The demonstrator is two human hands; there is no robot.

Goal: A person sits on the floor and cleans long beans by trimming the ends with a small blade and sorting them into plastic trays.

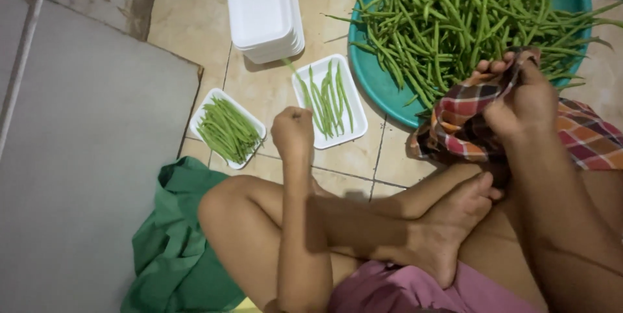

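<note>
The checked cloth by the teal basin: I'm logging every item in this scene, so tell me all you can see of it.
The checked cloth is a soft woven fabric in red, orange, dark and cream plaid. It lies crumpled on the tiled floor against the teal basin of green beans and spreads rightward over the person's leg. The right hand grips a bunched fold of it, lifted above the basin's rim. The left hand is apart from it.

Operator body, head view: both forearms bare, no sleeves, watch or rings visible. Legs bare to the feet; no footwear. Pink garment [396, 290], apparently shorts, covers the lap at the near edge; its full cut is out of frame.
</note>
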